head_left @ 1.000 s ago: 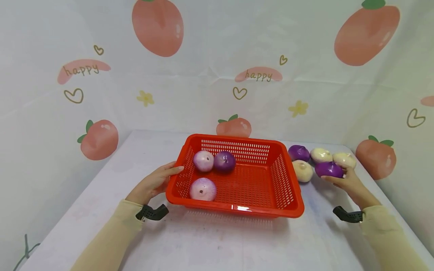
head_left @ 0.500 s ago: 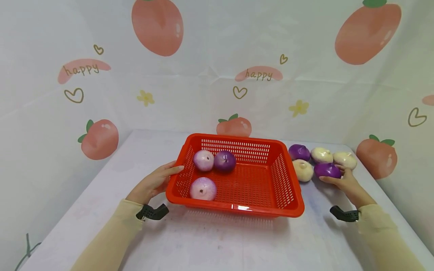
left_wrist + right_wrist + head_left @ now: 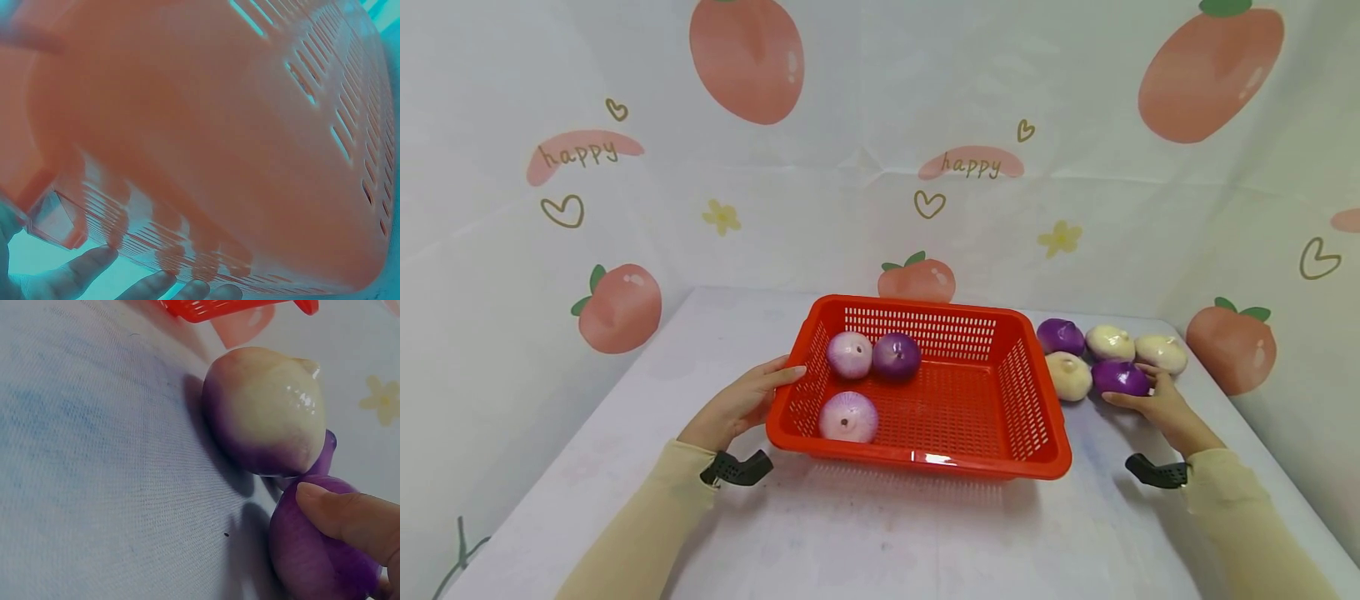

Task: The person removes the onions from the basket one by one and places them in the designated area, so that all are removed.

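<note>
My left hand [image 3: 745,404] grips the left rim of a red plastic basket [image 3: 925,457], thumb over the rim and fingers outside its slotted wall; those fingers [image 3: 150,284] show along the wall in the left wrist view. Inside, on the left, lie a dark purple onion [image 3: 897,357] and two paler streaked ones. Right of the basket, my right hand [image 3: 1161,406] holds a glossy purple onion [image 3: 1120,378] with a pointed tip. In the right wrist view its thumb [image 3: 340,512] presses the purple skin; the other fingers are mostly hidden behind the onion.
Beside the held onion sits a cream, purple-based bulb [image 3: 1069,377]. Behind are another purple onion [image 3: 1060,337] and two cream bulbs, one at the back [image 3: 1110,342] and one farther right [image 3: 1161,354]. A printed cloth wall [image 3: 820,233] closes off the back of the white table [image 3: 880,550].
My right hand has shifted slightly left with the purple onion, toward the cream bulb beside the basket. The left hand and the basket stay in place.
</note>
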The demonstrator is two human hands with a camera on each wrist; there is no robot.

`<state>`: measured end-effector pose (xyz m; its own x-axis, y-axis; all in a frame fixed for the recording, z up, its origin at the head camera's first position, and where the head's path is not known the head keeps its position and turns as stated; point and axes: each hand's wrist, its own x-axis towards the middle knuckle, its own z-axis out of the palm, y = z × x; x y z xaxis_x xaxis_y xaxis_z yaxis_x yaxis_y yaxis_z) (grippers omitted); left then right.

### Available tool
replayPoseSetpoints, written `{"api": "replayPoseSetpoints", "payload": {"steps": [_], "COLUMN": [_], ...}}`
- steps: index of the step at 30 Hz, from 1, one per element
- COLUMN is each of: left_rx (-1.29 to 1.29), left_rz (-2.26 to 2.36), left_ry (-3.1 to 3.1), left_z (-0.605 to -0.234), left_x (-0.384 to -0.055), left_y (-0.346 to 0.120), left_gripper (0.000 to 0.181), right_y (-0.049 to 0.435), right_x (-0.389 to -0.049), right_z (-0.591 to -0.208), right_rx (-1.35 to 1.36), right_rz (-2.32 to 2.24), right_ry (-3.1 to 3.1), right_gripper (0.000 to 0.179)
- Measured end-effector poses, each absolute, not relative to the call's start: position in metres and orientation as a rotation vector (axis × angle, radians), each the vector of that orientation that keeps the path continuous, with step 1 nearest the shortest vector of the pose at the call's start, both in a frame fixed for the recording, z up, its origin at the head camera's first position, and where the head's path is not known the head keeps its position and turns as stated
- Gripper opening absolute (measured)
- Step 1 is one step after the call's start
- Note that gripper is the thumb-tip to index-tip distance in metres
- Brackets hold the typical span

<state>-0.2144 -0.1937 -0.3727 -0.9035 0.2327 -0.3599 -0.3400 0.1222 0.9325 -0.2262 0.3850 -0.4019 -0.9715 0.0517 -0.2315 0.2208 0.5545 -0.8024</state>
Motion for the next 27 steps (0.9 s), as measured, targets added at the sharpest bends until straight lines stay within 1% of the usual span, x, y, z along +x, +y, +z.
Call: {"api": "replayPoseSetpoints", "payload": {"steps": [12,27], "left_rx": [-0.090,-0.075], "left_rz": [1.851,1.848], "left_ry": [1.972,1.987], "left_z": [-0.3751,-0.3755], "left_x": [-0.2150,-0.2145], "left_y": [-0.1960,-0.1952], "left_gripper": [0.063,0.062], "right_y": [0.3858,0.3882], "right_x": [-0.2261,-0.2260], "right_z": [-0.4024,-0.4042], "right_rx": [0.229,0.162], "right_rz": [-1.350,-1.370], "right_ry": [2.611,2.600], "right_gripper": [0.108,0.103]}}
